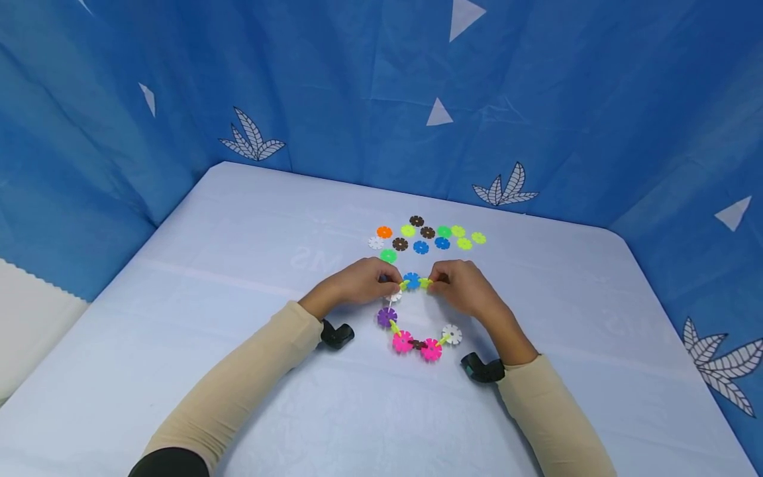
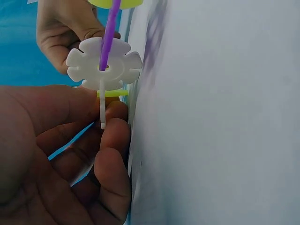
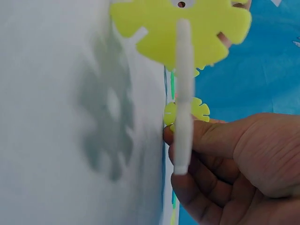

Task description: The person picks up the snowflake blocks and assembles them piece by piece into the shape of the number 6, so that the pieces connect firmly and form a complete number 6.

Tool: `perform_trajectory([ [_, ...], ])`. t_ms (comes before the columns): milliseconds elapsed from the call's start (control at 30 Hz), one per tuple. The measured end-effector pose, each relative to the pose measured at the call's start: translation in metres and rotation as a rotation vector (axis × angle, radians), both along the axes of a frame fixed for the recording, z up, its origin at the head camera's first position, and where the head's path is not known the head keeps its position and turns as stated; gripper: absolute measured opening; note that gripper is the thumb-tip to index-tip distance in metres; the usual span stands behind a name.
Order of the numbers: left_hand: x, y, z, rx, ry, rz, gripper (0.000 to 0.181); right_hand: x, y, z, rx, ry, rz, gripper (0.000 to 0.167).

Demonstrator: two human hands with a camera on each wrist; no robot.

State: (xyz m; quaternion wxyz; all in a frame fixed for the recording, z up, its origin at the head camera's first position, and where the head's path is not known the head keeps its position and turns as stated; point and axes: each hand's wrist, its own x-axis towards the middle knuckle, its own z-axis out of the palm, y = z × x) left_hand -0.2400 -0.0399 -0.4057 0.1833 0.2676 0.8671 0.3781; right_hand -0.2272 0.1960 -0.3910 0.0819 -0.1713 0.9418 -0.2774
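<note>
Notched plastic discs are linked edge to edge in a curved chain above the white table. My left hand (image 1: 365, 281) pinches a yellow disc (image 2: 117, 93) close to a white disc (image 2: 104, 63). My right hand (image 1: 463, 288) pinches another yellow disc (image 1: 425, 283) between thumb and fingertips. Between the two hands sits a blue disc (image 1: 411, 281). Down the chain come a purple disc (image 1: 387, 317), two pink discs (image 1: 402, 342) with a brown disc (image 1: 418, 344) between them, and a white end disc (image 1: 452, 334). Fingers partly hide the gripped discs.
Loose discs lie beyond the hands, among them an orange disc (image 1: 384, 232), a green disc (image 1: 389, 256), a brown disc (image 1: 416, 220) and several others. A blue curtain (image 1: 357, 99) hangs behind the white table (image 1: 238, 218). Black wrist mounts (image 1: 337, 335) sit below each wrist.
</note>
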Motion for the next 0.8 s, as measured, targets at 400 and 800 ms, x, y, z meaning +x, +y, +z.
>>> perform_trajectory([
  [400, 0.0026, 0.0015, 0.0031, 0.009, 0.015, -0.011, 0.012, 0.0015, -0.0065, 0.0007, 0.102, 0.101, 0.032, 0.011],
  [800, 0.0002, 0.0003, 0.0024, 0.019, -0.072, 0.026, 0.019, -0.0030, -0.0018, -0.0041, 0.008, 0.020, 0.057, 0.007],
])
